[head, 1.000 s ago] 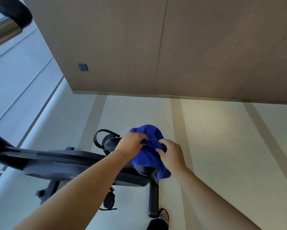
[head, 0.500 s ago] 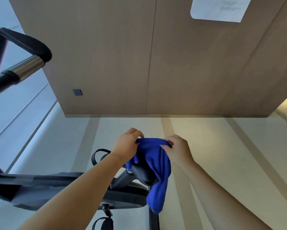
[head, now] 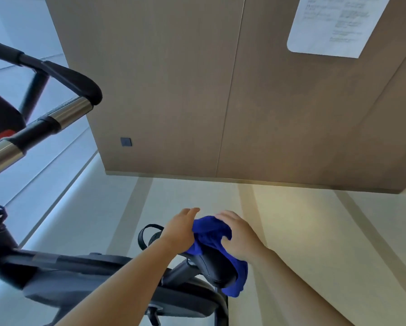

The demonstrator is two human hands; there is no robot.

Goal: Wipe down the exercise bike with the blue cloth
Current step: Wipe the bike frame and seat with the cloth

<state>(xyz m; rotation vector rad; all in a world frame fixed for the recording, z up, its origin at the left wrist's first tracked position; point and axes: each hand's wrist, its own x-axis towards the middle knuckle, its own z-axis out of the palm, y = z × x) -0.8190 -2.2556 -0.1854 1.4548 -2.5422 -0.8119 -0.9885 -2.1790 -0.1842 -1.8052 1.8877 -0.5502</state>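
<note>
Two bare hands meet over the black padded saddle [head: 217, 267] of the black-framed exercise bike [head: 79, 276], with the crumpled bright blue cloth [head: 210, 234] bunched between them on top of the saddle. Left hand [head: 182, 229]: fingers extended and held together, palm flat against the left side of the cloth; grip on the far side hidden, so cannot tell whether any fabric is pinched. Right hand [head: 238, 234]: fingers loosely curled over the right side of the cloth, thumb pressed into the fabric. One tail of the cloth drapes down the saddle's right flank and hangs below its edge. Black foam handlebar [head: 75, 82] with chrome sections sits at upper left, well apart from the hands. A strapped pedal [head: 150, 234] shows just left of the left wrist. Background: tan wood wall panel [head: 173, 90] carrying a white printed sheet [head: 333, 24], pale floor [head: 303, 220] with darker stripes.
</note>
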